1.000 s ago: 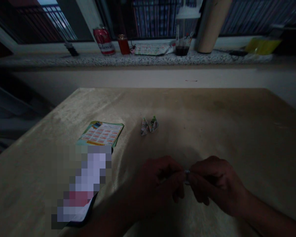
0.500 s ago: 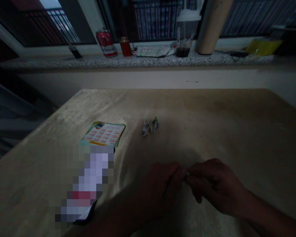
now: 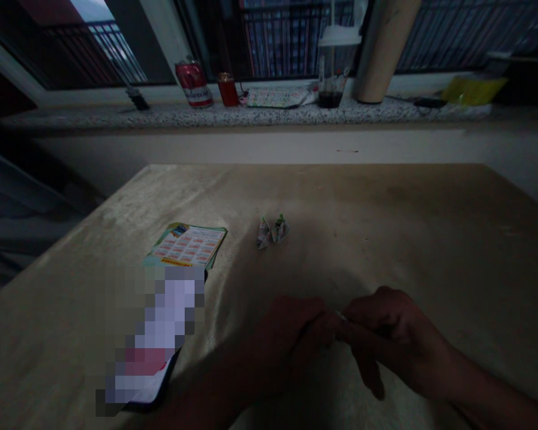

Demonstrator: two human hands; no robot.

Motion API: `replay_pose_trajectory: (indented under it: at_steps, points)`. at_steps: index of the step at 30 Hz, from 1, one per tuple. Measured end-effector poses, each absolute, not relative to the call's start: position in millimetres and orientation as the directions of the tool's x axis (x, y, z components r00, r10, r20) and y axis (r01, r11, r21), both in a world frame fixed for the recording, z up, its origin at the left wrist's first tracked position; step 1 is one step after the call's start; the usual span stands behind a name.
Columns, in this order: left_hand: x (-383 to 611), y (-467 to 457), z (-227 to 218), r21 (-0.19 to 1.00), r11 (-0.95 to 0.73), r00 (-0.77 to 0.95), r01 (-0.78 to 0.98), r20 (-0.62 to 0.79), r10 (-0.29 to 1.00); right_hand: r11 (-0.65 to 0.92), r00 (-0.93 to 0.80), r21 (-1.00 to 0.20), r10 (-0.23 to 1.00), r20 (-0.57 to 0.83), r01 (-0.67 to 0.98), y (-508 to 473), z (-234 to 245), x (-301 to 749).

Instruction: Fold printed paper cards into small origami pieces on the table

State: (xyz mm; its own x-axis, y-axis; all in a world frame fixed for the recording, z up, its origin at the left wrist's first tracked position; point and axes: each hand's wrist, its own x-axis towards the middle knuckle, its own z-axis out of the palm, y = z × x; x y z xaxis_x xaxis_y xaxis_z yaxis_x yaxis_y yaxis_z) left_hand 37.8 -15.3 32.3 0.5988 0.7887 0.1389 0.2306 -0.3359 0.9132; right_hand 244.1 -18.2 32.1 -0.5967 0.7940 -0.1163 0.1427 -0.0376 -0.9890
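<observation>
Close together over the near part of the table, my left hand (image 3: 300, 325) and my right hand (image 3: 392, 340) meet at the fingertips. Between them shows a whitish edge of a small piece of paper (image 3: 339, 315), mostly hidden by the fingers. Both hands are closed in a pinch on it; the right hand's lower fingers hang loosely down. Beyond the hands stand two small folded paper shapes (image 3: 272, 232), pointed and printed in green and grey, side by side. Left of them lies a stack of printed leaflets (image 3: 188, 243) with a green border.
A phone (image 3: 156, 346) with a blurred screen lies on the table (image 3: 367, 191) at the left. On the granite sill (image 3: 161, 117) stand a red can (image 3: 193, 85), a red jar (image 3: 228, 89), a plastic cup (image 3: 334, 71) with dark liquid, and a cardboard tube (image 3: 385, 54).
My right hand's fingers have shifted on the small piece of paper, and its lower fingers reach further down. The left hand has barely moved. The view has tilted slightly.
</observation>
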Motion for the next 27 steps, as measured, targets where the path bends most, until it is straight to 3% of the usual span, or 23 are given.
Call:
replay_pose_trajectory:
  at_steps: [4, 15, 18, 24, 27]
  points:
    - [33.3, -12.7, 34.2, 0.936, -0.314, 0.625, 0.159, 0.15, 0.766, -0.193, -0.645, -0.98, 0.742, -0.183, 0.056, -15.6, 32.6, 246.1]
    - [30.1, -14.9, 32.4, 0.861, -0.425, 0.593, 0.279, 0.194, 0.782, -0.188, -0.654, -0.982, 0.742, -0.147, 0.008, -12.7, 27.5, 248.8]
    - [31.7, -15.1, 32.3, 0.782, -0.48, 0.558, 0.397, 0.21, 0.803, -0.19, -0.625, -0.981, 0.77, -0.125, -0.038, -7.8, 24.9, 247.8]
    - [30.6, -16.7, 24.0, 0.461, -0.7, 0.523, 0.545, 0.466, 0.714, -0.244, -0.583, -0.965, 0.799, -0.146, -0.094, -1.1, 19.0, 249.8]
    - [28.2, -17.6, 23.3, 0.426, -0.713, 0.55, 0.557, 0.454, 0.701, -0.261, -0.582, -0.956, 0.802, -0.137, -0.136, -0.2, 18.7, 250.6]
